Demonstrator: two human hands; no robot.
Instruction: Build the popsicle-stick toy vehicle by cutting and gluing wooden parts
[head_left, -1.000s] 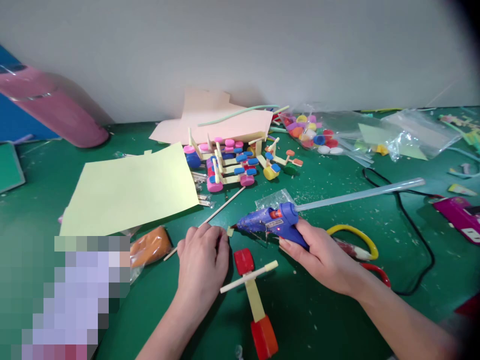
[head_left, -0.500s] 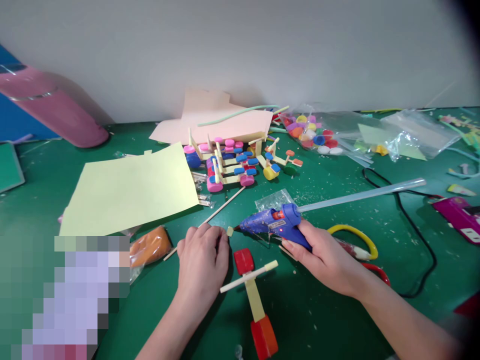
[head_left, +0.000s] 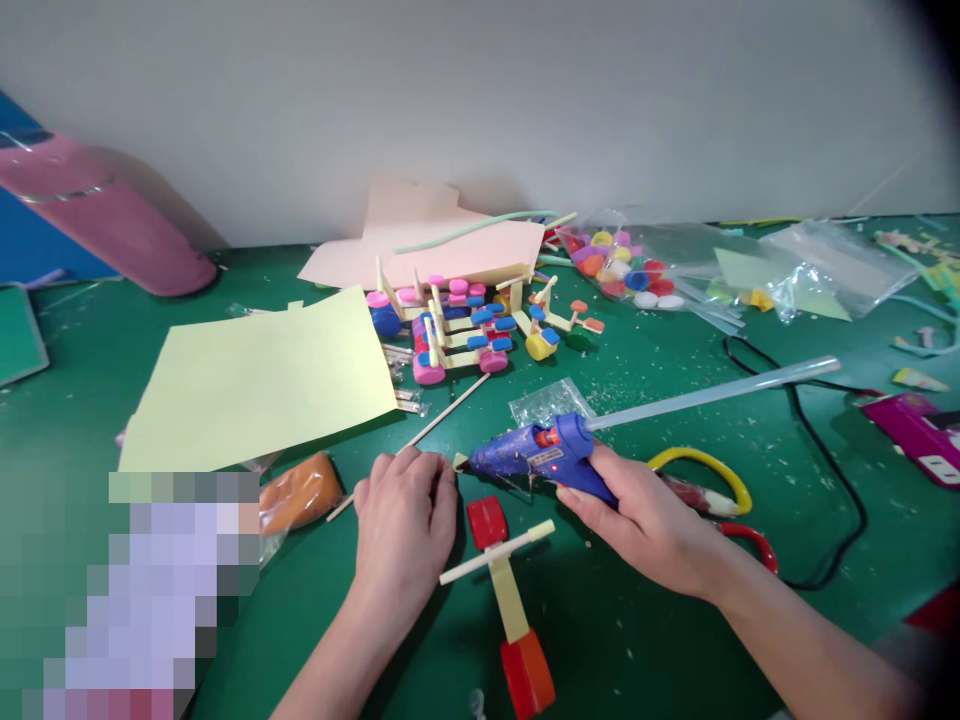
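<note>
Right hand curled round blue hot-glue gun, long axis sideways, nozzle leftward. Small pale-yellow piece at gun's tip, just beside left hand, nearer one; left fingers bunched, pinch hidden, cannot tell. Red-ended assembly nearside of gun.

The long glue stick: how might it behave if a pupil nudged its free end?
The glue stick is probably fairly stiff, since it juts almost straight from the glue gun. Being long and slim, it may flex slightly.
</note>
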